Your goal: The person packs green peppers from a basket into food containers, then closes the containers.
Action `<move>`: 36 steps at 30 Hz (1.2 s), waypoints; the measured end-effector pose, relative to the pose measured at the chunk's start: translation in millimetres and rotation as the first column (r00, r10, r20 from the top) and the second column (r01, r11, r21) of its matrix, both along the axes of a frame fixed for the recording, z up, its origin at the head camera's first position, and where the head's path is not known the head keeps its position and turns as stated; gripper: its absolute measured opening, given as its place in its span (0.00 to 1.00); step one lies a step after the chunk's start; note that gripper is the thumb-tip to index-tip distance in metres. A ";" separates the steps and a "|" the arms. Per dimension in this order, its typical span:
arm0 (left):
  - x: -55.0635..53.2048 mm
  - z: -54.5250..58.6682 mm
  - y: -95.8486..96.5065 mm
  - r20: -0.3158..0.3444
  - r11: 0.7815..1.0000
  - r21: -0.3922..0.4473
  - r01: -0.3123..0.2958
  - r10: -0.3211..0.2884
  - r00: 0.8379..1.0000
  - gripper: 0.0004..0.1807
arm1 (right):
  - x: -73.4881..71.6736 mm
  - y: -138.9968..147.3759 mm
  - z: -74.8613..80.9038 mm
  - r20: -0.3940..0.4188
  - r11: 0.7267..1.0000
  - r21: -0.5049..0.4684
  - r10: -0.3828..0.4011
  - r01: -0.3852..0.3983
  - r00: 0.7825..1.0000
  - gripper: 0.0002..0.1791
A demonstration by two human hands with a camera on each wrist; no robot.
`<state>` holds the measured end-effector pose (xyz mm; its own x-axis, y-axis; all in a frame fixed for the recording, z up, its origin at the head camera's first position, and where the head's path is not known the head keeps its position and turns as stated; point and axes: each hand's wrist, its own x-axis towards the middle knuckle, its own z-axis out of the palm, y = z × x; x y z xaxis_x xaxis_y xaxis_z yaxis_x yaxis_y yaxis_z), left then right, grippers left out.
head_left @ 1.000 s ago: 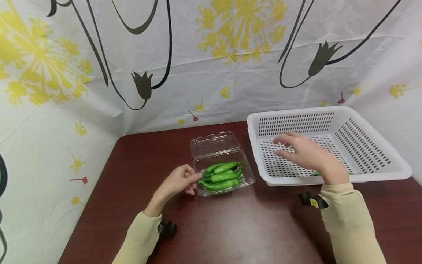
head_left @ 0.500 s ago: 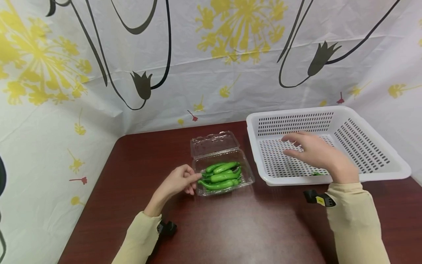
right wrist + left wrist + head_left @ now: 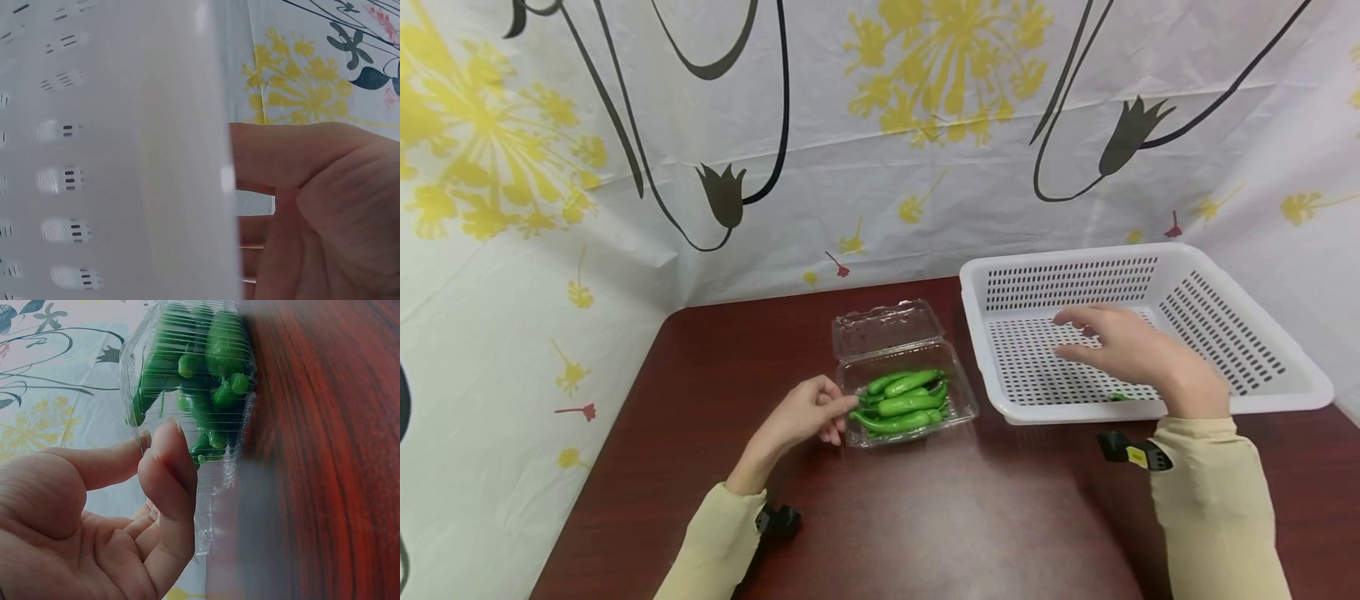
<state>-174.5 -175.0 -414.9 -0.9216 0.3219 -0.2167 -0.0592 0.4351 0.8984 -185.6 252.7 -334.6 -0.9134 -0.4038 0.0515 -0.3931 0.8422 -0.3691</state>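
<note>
A clear plastic clamshell box (image 3: 889,330) stands with its lid folded back, several green chili peppers (image 3: 910,403) piled in its tray. At the tray's left edge my left hand (image 3: 811,412) pinches the rim between thumb and forefinger; the left wrist view shows those fingertips (image 3: 170,434) against the ribbed wall. Over the white slotted basket (image 3: 973,333) hovers my right hand (image 3: 1123,346), fingers apart and loosely bent, nothing between them. A bit of green pepper (image 3: 1122,397) shows on the basket floor beneath it. The basket wall hides the right fingertips in the right wrist view.
Both things stand on a dark red-brown wooden table (image 3: 925,517), the basket at the back right, right of the box. A printed white cloth (image 3: 850,167) hangs behind the table and along its sides.
My right hand has moved to the right over the basket, and the bit of pepper below shows from a different side of the wrist. The left hand keeps its place at the box.
</note>
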 end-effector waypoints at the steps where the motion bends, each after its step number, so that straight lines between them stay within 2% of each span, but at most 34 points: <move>1: 0.0 -0.2 0.0 0.002 1.000 0.001 0.000 0.000 1.000 0.15 | -0.1 1.5 -0.4 0.003 1.000 0.003 -0.005 0.005 1.000 0.25; 7: 0.3 0.0 0.3 0.014 1.000 0.005 -0.002 0.002 1.000 0.14 | -0.4 9.3 -2.4 0.024 0.999 0.016 -0.031 0.031 0.999 0.28; 26: 0.0 -0.9 -0.3 0.006 1.000 0.007 0.002 -0.002 1.000 0.13 | 0.8 33.2 -5.4 0.067 0.998 0.008 -0.063 0.062 0.996 0.28; 36: -0.1 -0.2 0.2 0.003 1.000 0.009 0.006 -0.006 1.000 0.13 | 2.6 41.0 -3.3 0.139 0.996 0.002 -0.085 0.085 0.987 0.29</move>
<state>-174.6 -174.8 -415.1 -0.9192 0.3289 -0.2166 -0.0595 0.4276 0.9020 -183.0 293.7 -337.9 -0.9428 -0.3243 -0.0768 -0.2647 0.8687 -0.4187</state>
